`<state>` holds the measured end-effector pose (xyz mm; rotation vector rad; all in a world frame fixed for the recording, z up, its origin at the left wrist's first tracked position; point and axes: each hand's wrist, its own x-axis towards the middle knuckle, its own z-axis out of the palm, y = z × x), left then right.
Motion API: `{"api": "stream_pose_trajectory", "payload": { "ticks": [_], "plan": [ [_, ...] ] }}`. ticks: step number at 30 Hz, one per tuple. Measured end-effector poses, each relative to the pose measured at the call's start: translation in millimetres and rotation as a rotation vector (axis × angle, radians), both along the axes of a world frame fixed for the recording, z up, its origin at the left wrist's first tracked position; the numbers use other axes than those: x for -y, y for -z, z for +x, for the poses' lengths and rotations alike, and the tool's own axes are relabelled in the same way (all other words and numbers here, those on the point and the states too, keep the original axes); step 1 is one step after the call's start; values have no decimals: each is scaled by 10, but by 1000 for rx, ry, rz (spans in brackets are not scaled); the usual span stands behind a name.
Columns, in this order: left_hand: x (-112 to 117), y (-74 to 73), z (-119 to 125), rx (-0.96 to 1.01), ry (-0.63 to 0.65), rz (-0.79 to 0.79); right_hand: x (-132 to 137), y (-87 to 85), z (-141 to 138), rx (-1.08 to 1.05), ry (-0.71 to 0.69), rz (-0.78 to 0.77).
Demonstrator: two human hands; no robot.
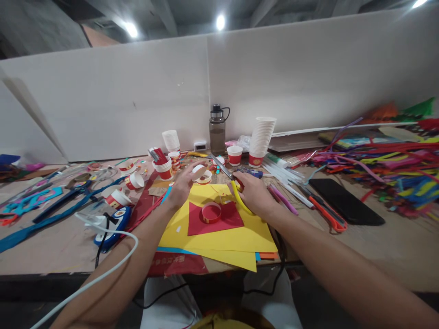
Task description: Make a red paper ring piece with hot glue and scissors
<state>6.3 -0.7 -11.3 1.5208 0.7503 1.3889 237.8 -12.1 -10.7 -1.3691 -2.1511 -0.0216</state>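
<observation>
Holding, left hand: the left hand point(181, 185) pinches a short white paper ring point(199, 172) between thumb and fingertips, raised a little above the table point(394, 246).
Right hand: the right hand point(254, 194) is closed through the yellow handles of the scissors point(228, 176); the blades point toward 11 o'clock, their tips near the white ring. Whether the blades are parted is hard to tell.
Between the hands: a red paper ring point(211, 212) stands on a red sheet point(233, 218), at 6 o'clock from the white ring.
Under the red sheet: yellow sheets point(247, 237) lie fanned out and reach the near table edge.
At 12 o'clock from the hands: a dark water bottle point(217, 130) stands against the white partition point(308, 77), with a red cup point(235, 155) and a tall stack of white cups point(261, 139) just to its 3 o'clock side.
At 3 o'clock from the right hand: an orange box cutter point(327, 212), then a black phone point(345, 203), then a heap of coloured pipe cleaners point(394, 169).
At 9 o'clock from the left hand: a blue glue gun point(111, 224) lies flat, and a white cable point(113, 265) loops past the left forearm.
</observation>
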Motion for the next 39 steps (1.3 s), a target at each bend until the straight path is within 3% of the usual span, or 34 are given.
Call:
{"api": "stream_pose_trajectory", "payload": {
  "ticks": [4,10,15,20,25,30,35,39],
  "plan": [
    [10,-84,35,288,78,-269,-37,2,23,-18,-6,-62],
    [-24,-83,69,423,33,-577,-118,34,102,100,109,-277],
    [-64,-57,63,494,-49,-692,-96,-26,159,247,179,-341],
    [-57,-69,24,496,22,-701,-50,-78,209,371,238,-343],
    [-82,3,-27,203,-105,-540,-56,-18,231,399,208,-320],
    [-176,120,-154,-342,-260,-307,16,-10,174,416,198,-296],
    [-201,143,-226,-606,-300,-264,135,-73,-17,362,187,-46],
    [-181,72,-188,-695,-389,-150,74,-23,-232,251,71,-227]
  ]
}}
